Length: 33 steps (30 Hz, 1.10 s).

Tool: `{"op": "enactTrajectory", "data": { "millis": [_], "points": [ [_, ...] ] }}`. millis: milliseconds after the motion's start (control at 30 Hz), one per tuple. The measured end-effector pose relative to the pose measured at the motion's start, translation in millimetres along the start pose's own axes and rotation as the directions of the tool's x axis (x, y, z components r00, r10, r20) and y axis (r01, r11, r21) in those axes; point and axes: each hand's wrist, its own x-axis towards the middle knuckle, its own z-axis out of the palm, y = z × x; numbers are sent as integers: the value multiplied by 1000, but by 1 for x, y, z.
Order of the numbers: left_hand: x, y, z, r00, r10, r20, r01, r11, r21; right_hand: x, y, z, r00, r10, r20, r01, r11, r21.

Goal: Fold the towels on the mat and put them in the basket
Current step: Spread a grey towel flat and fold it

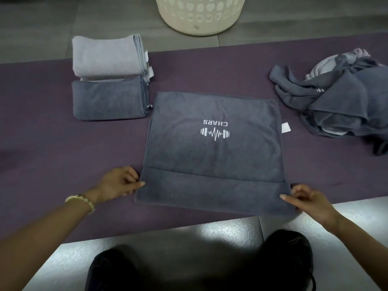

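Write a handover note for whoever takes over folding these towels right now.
Left hand and right hand each pinch a near corner of the logo towel, lying flat on the mat.
Done: light folded towel and dark folded towel sit at the mat's left.
Left: finish this fold, fold the crumpled pile at right, move everything into the basket beyond the mat.

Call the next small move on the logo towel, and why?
Probably lift the near edge and fold it away onto the far edge. The dark grey towel lies flat on the mat, logo up, and the left hand and right hand each pinch a near corner, so the grip for a fold looks set.
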Motion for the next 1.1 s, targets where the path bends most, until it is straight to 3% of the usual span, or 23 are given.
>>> {"op": "enactTrajectory", "data": {
  "millis": [67, 100, 167, 267, 400, 467, 533, 667, 767, 933, 1100],
  "points": [
    [10, 2, -1, 961, 213, -178, -196, 975, 108, 7, -7, 7, 997, -45, -62, 47, 998, 44],
    [14, 4, 0, 926, 328, -189, -295, 938, 182, 10, -11, 10, 994, -78, -75, 80, 996, 25],
    [19, 12, 3, 878, 473, -74, -427, 843, 327, 22, -13, 12, 984, -167, -60, 160, 982, -105],
    [27, 17, 8, 889, 454, 59, -431, 785, 445, 33, -15, 11, 978, -209, 0, 202, 943, -264],
    [34, 27, 5, 933, 305, 191, -360, 812, 460, 39, -21, -1, 986, -116, 120, 152, 920, -361],
    [37, 33, -2, 936, 234, 264, -327, 856, 400, 37, -23, -9, 982, -65, 179, 136, 897, -420],
    [38, 40, -12, 942, 191, 274, -267, 924, 273, 35, -25, -17, 974, -67, 218, 141, 928, -345],
    [33, 59, -24, 942, 163, 294, -137, 985, -109, 35, -47, -24, 983, -73, 167, 62, 996, 68],
    [34, 77, -28, 962, 188, 198, -97, 914, -394, 44, -61, -34, 988, -98, 119, 62, 960, 271],
    [61, 114, -27, 958, 217, -189, -277, 875, -398, 75, -102, -32, 990, -122, -69, 139, 915, 379],
    [106, 154, -35, 922, 215, -321, -332, 866, -374, 132, -149, -35, 966, -104, -237, 182, 925, 334]
  ]
}}
